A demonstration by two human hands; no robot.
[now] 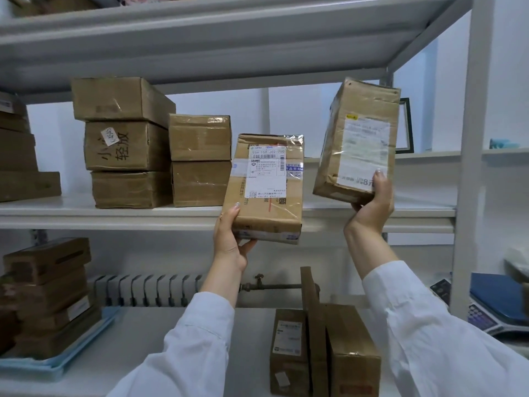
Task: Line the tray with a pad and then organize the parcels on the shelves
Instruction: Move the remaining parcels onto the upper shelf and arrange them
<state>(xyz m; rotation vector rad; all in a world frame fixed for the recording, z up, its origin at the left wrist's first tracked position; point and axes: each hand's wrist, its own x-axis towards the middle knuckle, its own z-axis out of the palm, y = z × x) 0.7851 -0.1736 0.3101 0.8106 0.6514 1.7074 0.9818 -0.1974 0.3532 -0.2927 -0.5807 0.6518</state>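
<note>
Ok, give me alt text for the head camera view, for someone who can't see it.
A person in white sleeves holds up two taped cardboard parcels before a white metal shelf, the left hand gripping a labelled parcel and the right hand a tilted parcel. Stacked boxes sit on the middle shelf; more boxes rest on a blue tray below.

White radiator with pipe valve, framed picture, blue-topped scale.
</note>
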